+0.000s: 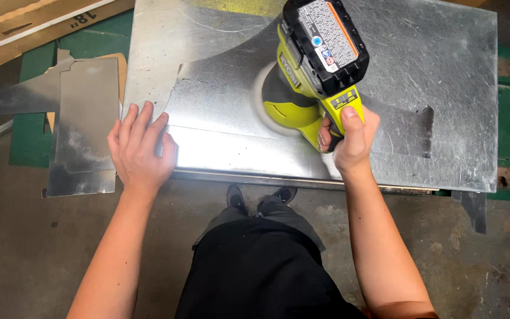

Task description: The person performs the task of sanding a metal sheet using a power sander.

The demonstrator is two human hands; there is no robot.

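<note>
Right hand (352, 139) grips a green sander (308, 77), handle slanting toward lower right; left hand (140, 147) lies flat, open, on the metal sheet (432, 71); scrap metal (84, 130) at left.

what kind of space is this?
Likely a workshop or garage. The right hand grips a yellow-green cordless sander on a scratched sheet of metal, the left hand flat on it. Metal offcuts lie beside; stained concrete floor below.

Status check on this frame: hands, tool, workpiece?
Right hand gripping yellow-green cordless polisher, pad down on metal sheet. Left hand flat on sheet's near-left corner. Nothing blocking.
</note>
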